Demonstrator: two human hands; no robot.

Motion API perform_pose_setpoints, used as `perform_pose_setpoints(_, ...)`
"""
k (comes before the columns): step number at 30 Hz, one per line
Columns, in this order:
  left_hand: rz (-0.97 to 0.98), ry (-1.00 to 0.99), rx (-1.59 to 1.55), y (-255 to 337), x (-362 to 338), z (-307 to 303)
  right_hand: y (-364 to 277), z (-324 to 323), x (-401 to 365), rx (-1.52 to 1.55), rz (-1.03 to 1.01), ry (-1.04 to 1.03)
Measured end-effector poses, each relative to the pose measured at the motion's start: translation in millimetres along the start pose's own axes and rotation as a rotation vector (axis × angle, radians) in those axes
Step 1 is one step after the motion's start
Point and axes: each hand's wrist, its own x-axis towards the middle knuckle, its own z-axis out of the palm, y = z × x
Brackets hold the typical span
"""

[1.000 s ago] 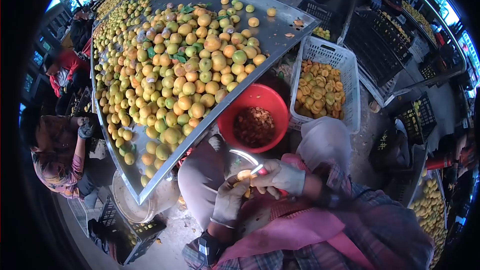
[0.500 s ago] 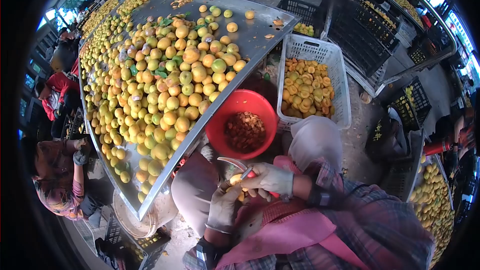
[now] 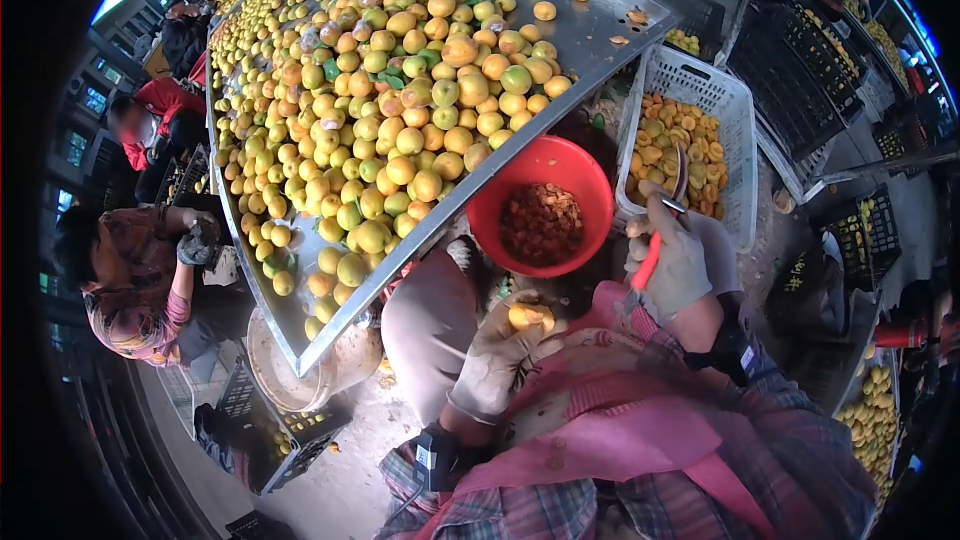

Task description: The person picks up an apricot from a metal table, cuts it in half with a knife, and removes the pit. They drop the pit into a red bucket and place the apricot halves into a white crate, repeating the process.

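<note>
My left hand (image 3: 492,360), in a pale glove, is closed around a piece of orange apricot (image 3: 531,317) above my lap. My right hand (image 3: 676,262), gloved too, is wrapped around a curved knife (image 3: 647,262) with a red handle. Its blade points up over the near side of a white crate (image 3: 741,130), which contains apricot halves (image 3: 668,135). Between and beyond my hands stands a red basin (image 3: 597,195) with brown apricot pits (image 3: 541,223) in it. Whether my right fingers also hold fruit is hard to make out.
A metal table (image 3: 598,25) with a raised edge carries a big heap of whole apricots (image 3: 400,110). Under its near corner is a white bucket (image 3: 345,355). A co-worker (image 3: 145,290) sits at the left. Black crates (image 3: 800,90) are stacked at the right.
My hands have come apart. The right one moved up and right with the knife, toward the white crate; the left one keeps a piece of apricot. The whole view has shifted.
</note>
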Motion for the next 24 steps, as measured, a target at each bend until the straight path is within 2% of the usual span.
perform_pose_setpoints(4, 0.024, 0.006, 0.035, -6.5, 1.1, 0.9, 9.9, 30.9, -21.0, -0.034, -0.049, -0.178)
perform_pose_setpoints(6, 0.075, -0.064, 0.201, -8.6, 1.8, -7.3, 7.4, 50.0, -29.6, -0.119, -0.115, -0.224)
perform_pose_setpoints(8, 0.095, -0.051, 0.244, -7.7, -1.2, -5.8, 12.8, 52.0, -25.2, -0.295, -0.221, -0.379)
perform_pose_setpoints(9, 0.116, -0.040, 0.282, -6.6, -2.8, -4.4, 11.6, 53.8, -28.3, -0.208, -0.083, -0.433)
perform_pose_setpoints(12, 0.200, -0.009, 0.399, -4.8, -6.4, -2.3, 21.7, 55.8, -31.8, -0.265, -0.016, -0.395)
perform_pose_setpoints(16, 0.222, -0.018, 0.429, -6.6, -7.4, -2.1, 20.7, 61.0, -31.0, 0.010, -0.118, -0.198)
perform_pose_setpoints(20, 0.184, -0.076, 0.414, -7.3, -6.5, -2.5, 10.6, 67.9, -34.4, 0.080, -0.216, -0.248)
perform_pose_setpoints(22, 0.173, -0.108, 0.415, -6.6, -6.0, -2.4, 15.4, 73.3, -35.8, 0.096, -0.365, -0.238)
perform_pose_setpoints(24, 0.165, -0.145, 0.433, -4.3, -6.7, 1.0, 14.8, 74.6, -42.1, 0.129, -0.311, -0.265)
